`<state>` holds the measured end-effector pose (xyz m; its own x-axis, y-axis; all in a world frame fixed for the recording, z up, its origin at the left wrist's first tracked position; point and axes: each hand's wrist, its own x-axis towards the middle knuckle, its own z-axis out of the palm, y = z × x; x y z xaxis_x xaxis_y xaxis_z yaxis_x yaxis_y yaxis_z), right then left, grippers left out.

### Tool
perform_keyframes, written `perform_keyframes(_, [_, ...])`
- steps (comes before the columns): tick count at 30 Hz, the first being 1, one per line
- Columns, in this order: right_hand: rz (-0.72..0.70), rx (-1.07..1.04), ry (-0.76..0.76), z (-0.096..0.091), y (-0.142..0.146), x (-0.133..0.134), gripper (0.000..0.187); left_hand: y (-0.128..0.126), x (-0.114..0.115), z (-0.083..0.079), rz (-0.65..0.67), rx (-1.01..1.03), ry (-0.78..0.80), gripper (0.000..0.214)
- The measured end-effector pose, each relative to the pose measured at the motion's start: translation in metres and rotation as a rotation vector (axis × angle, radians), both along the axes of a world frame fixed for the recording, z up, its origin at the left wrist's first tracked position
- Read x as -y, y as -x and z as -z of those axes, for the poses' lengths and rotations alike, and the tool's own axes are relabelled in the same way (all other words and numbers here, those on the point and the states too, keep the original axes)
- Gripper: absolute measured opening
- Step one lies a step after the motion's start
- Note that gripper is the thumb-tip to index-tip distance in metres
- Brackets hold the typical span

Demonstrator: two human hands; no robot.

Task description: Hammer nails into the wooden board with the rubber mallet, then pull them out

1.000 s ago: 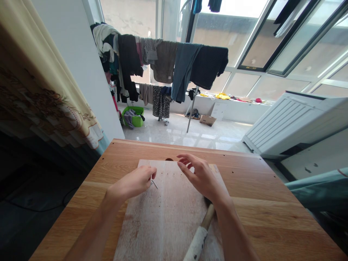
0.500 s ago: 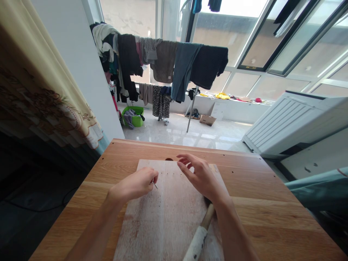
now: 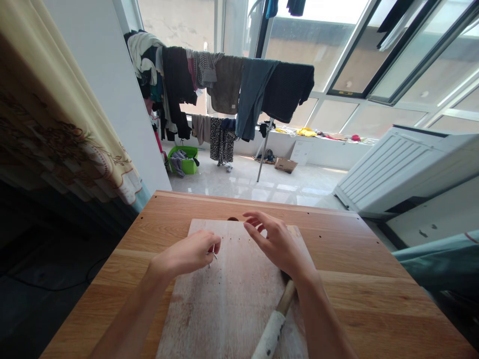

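Over the left part of a pale, worn wooden board (image 3: 224, 309), my left hand (image 3: 198, 249) is closed, thumb and fingers pinched together. Thin metal nails (image 3: 214, 256) poke out below its fingertips; how many it holds is hidden. My right hand (image 3: 271, 239) hovers above the board's far right part, fingers curved and apart, with nothing visible in them. Beneath my right wrist lies a hammer (image 3: 275, 326), its handle wrapped in white toward the near end and its dark head mostly covered by the wrist. Small dark holes or marks dot the board between my hands.
The board rests on a wooden table (image 3: 359, 299) with a round dark hole (image 3: 232, 219) past its far edge. Beyond the table stand a laundry-laden drying rack (image 3: 264, 149), a green basket (image 3: 189, 167) and a white ribbed panel (image 3: 389, 164). A curtain (image 3: 75, 114) hangs left.
My left fingers have shifted slightly to the right and curled. More of the thin nails now shows below them. My right hand and the hammer have not moved.
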<state>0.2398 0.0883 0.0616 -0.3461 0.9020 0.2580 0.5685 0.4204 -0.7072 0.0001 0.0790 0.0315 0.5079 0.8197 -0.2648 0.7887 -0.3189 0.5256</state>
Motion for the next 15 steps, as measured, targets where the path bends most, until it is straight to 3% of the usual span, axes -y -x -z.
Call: perform_keyframes(15, [-0.003,-0.009,0.021,-0.002,0.001,0.001,0.021,0.014,-0.006,0.006,-0.082,-0.045,-0.036,0.013])
